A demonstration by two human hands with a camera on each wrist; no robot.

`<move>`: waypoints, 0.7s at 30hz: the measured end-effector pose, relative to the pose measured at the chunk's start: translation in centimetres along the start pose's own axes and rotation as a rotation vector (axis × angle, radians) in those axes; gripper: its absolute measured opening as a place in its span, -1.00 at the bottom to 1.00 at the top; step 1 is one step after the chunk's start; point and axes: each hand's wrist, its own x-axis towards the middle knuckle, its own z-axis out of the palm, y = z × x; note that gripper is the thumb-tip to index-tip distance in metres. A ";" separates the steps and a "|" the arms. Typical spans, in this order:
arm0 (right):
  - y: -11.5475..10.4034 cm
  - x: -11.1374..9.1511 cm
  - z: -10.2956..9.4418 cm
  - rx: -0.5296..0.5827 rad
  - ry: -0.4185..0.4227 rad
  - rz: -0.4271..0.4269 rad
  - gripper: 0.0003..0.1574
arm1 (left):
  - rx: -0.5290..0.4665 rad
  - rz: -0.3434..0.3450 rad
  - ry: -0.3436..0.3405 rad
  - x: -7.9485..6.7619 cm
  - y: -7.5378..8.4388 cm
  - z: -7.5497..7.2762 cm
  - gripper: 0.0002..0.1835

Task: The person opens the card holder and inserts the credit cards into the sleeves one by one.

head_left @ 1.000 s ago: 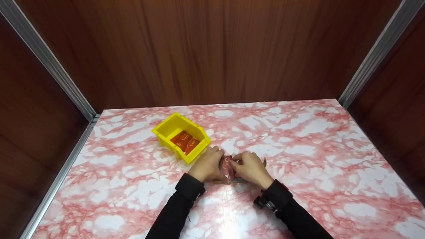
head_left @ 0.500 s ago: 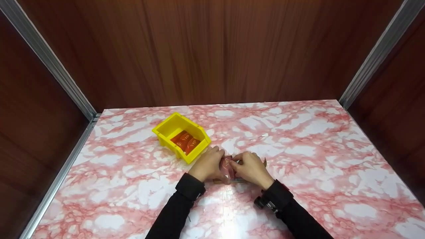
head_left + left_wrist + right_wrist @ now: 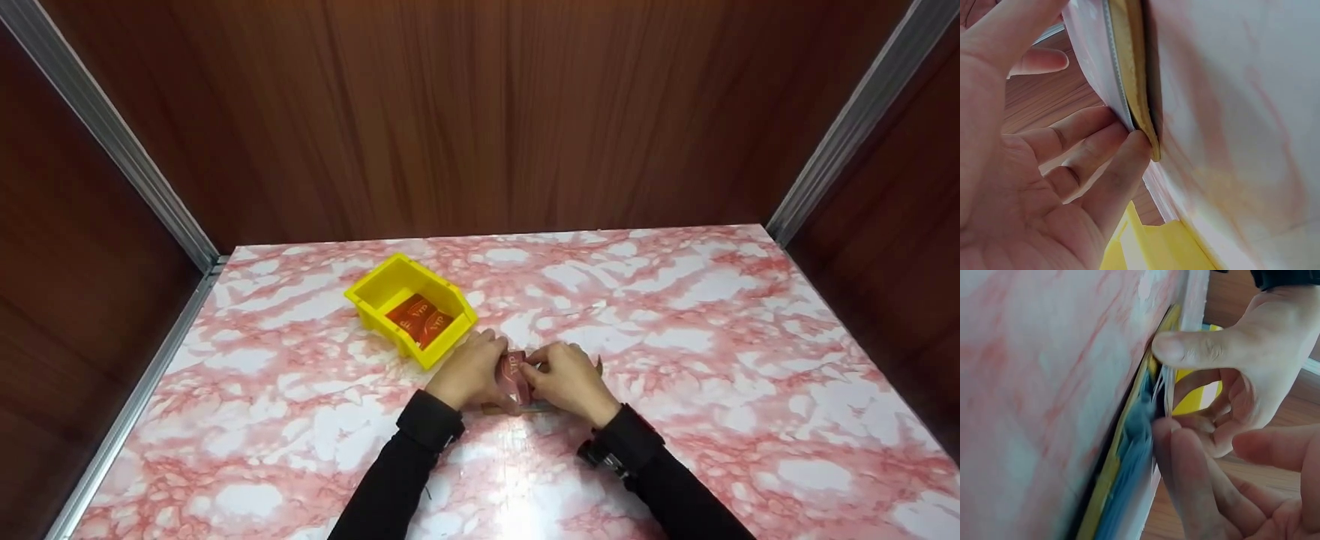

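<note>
A card holder (image 3: pixel 1107 478) with a tan cover and several bluish clear sleeves lies open on the table between the hands. In the head view a red card (image 3: pixel 512 365) with "VIP" lettering sits at its middle, partly hidden by fingers. The left hand (image 3: pixel 469 373) grips the holder's left side, its thumb at the near edge and its fingers at the far edge; the left wrist view shows fingertips (image 3: pixel 1139 140) against the tan cover. Bent fingers of the right hand (image 3: pixel 568 380) pinch at the card's right edge. How far the card lies inside a sleeve is hidden.
Just beyond the left hand stands a yellow bin (image 3: pixel 377 289) holding several red VIP cards (image 3: pixel 421 319). The table (image 3: pixel 675 315) has a pink-and-white marbled top. Wood-grain panels (image 3: pixel 495 120) with metal posts enclose the back and sides.
The red card between the hands has turned and shifted very slightly. Both hands keep nearly the same place, and the yellow bin stays put.
</note>
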 end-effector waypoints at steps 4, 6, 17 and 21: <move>0.1 0.0 -0.1 -0.040 0.003 -0.006 -0.84 | -0.008 -0.003 -0.002 0.0 0.0 0.0 -0.06; 0.2 0.0 -0.1 -0.051 0.001 -0.008 -0.84 | -0.013 -0.008 -0.006 0.0 0.0 0.0 -0.04; 1.3 -0.1 -1.3 -0.053 -0.093 0.012 -0.55 | -0.008 0.005 0.002 0.1 -0.1 0.0 -0.10; 1.7 -0.1 -1.8 -0.166 -0.131 0.017 -0.23 | -0.015 -0.006 -0.009 0.0 -0.1 -0.1 -0.11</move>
